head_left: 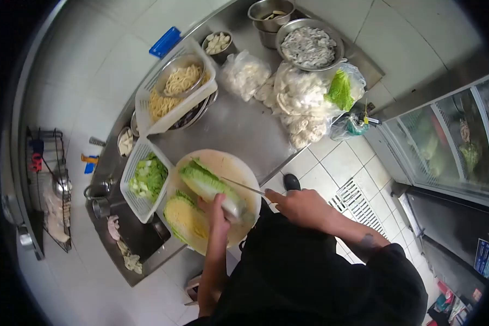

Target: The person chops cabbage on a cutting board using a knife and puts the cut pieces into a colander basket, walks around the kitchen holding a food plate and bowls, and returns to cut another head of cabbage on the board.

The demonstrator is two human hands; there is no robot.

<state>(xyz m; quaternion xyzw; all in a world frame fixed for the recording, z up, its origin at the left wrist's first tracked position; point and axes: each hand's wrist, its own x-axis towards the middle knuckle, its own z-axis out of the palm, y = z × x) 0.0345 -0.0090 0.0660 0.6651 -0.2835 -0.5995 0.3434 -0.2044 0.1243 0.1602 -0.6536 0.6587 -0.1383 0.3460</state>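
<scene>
A round pale cutting board [240, 168] lies on the steel counter. On it, a long piece of leafy cabbage [206, 182] is held down by my left hand [215, 211], whose fingers press on its side. My right hand [297, 207] grips a knife [243, 186], and the blade reaches across the upper part of this piece. A second cabbage piece [186, 218], cut face up and yellowish, lies beside it at the board's left. Left of the board, a white basket [126, 188] holds chopped green leaves [149, 177].
Another white basket [145, 120] holds noodles [163, 106] and a bowl. Plastic bags [304, 92] and a metal bowl of grey strips [309, 48] stand farther back. A sink [141, 239] is at left, a glass-door fridge [445, 136] at right.
</scene>
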